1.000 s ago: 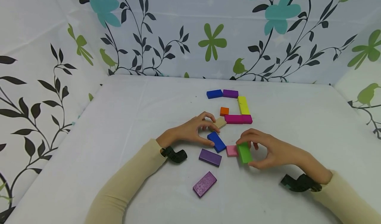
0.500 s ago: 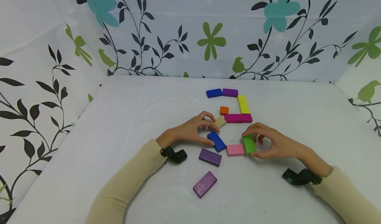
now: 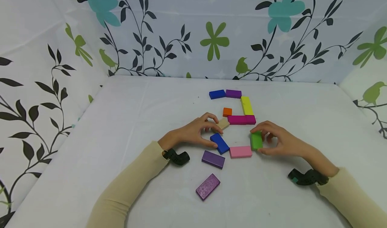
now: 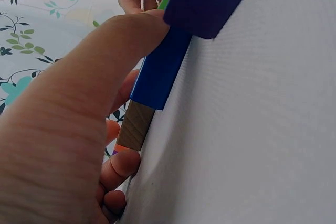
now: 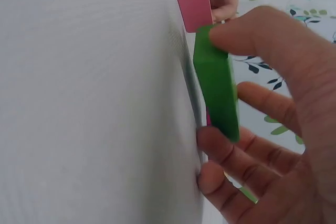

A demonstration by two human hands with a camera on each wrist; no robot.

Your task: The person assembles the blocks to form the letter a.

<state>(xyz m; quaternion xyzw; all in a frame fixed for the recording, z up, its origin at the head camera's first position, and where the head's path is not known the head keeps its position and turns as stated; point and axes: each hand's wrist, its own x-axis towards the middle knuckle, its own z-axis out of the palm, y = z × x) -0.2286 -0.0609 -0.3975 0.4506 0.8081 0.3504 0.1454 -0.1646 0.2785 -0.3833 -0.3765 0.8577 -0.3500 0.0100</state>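
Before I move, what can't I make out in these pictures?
Head view: part of the tan block, covered by the left hand.
Left wrist view: part of the green block, behind the dark purple block, itself cut off by the top edge.
Right wrist view: part of the pink block, cut off by the top edge.

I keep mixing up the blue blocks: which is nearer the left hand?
The near blue block, at the left hand and beside the pink block; the far blue block lies farther back, beside a purple block.
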